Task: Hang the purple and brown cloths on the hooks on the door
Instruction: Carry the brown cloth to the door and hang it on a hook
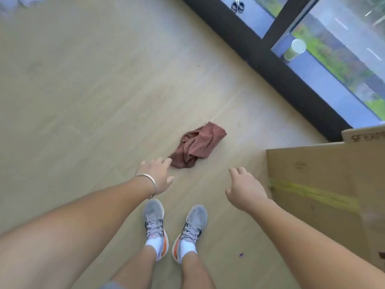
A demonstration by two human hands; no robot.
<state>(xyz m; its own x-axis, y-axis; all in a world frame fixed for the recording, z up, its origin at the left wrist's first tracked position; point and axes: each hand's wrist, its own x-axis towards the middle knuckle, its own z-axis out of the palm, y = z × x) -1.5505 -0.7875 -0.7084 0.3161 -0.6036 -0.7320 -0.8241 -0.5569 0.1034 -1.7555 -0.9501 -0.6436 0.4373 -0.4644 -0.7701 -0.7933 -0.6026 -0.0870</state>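
Note:
A crumpled brown cloth (196,146) lies on the pale wood floor, just ahead of my feet. My left hand (157,176), with a silver bangle on its wrist, reaches down beside the cloth's near-left corner; its fingers are relaxed and hold nothing. My right hand (243,188) hangs to the right of the cloth, fingers loosely spread and empty. No purple cloth, hooks or door show in this view.
A large cardboard box (325,184) with yellow tape stands close on the right. A dark window frame (268,57) runs diagonally across the upper right, with a pale cylinder (295,49) and scissors (237,5) on the sill. My grey sneakers (175,226) stand below.

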